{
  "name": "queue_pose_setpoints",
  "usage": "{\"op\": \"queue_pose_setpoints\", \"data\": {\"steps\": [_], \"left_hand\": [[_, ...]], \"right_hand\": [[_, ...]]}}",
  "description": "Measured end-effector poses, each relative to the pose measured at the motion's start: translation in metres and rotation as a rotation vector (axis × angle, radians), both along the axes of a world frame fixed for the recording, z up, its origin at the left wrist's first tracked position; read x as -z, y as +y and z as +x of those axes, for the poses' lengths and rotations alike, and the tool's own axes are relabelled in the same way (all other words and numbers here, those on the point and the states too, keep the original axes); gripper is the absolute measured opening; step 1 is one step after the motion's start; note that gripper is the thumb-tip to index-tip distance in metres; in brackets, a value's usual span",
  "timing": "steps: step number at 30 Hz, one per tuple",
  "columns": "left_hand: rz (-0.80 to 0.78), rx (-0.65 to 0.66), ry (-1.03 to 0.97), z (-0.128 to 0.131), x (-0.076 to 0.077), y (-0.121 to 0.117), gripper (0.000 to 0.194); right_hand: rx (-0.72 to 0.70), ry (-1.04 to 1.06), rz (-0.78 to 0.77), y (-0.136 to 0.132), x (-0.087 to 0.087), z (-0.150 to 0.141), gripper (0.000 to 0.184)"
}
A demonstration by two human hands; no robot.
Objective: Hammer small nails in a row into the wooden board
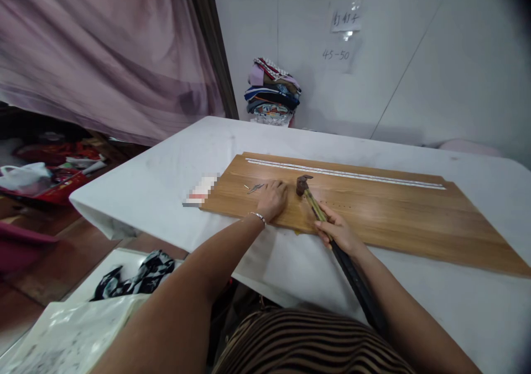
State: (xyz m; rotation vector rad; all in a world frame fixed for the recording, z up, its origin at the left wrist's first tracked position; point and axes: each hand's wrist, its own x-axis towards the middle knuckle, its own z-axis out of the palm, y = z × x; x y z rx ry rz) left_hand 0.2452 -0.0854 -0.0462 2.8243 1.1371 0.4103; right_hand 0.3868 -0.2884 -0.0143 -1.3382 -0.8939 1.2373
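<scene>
My right hand point(335, 229) is wrapped around the handle of a claw hammer point(318, 207), whose rusty head is low over the wooden board point(398, 219). The black end of the handle runs back along my right forearm. On the board's left part rests my left hand point(272, 198), back upward, with the fingers bent and close together. Whatever its fingertips hold, if anything, is hidden. Just left of that hand lies a small bunch of loose nails point(256, 188). A row of small dark dots point(340, 204) marks the wood right of the hammer head.
Two white strips point(344, 173) run along the board's far side. Beneath the board is a white-covered table point(166, 169). A folded cloth pile point(272, 94) stands beyond the far edge, against the wall. A pixelated patch point(202, 190) touches the board's left end. Pink curtain point(124, 47) hangs left.
</scene>
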Motion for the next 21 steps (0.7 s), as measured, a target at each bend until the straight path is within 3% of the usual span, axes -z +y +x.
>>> {"op": "queue_pose_setpoints", "data": {"steps": [21], "left_hand": [[-0.003,-0.016,0.003,-0.0002,-0.0013,-0.001,0.031]], "right_hand": [[0.002,0.007,0.006,-0.0002,-0.0005,-0.0003,0.106]]}}
